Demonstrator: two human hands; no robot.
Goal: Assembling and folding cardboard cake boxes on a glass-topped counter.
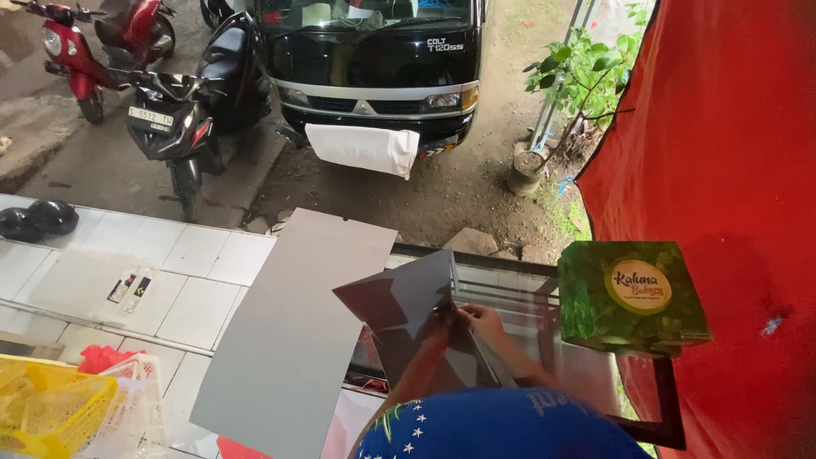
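Observation:
Both of my hands meet on a partly folded grey cardboard sheet (pixel 399 297) held above a glass display case (pixel 527 293). My left hand (pixel 440 321) pinches the sheet's fold from the left. Touching the same fold from the right is my right hand (pixel 486 323), fingers closed on the card. A larger flat grey cardboard sheet (pixel 293 340) lies to the left, partly on the white tiled counter (pixel 195 289). A finished green leaf-patterned box (pixel 633 297) with a round yellow label stands on the case at the right. A blue star-printed cloth (pixel 501 425) hides my forearms at the bottom.
A red tarp (pixel 731 212) hangs along the right. A yellow plastic basket (pixel 51 408) sits at the bottom left, two black bags (pixel 38 219) on the tiles. Beyond the counter stand a black truck (pixel 374 59), a black scooter (pixel 183 119), a red scooter (pixel 102 42) and a potted plant (pixel 578 85).

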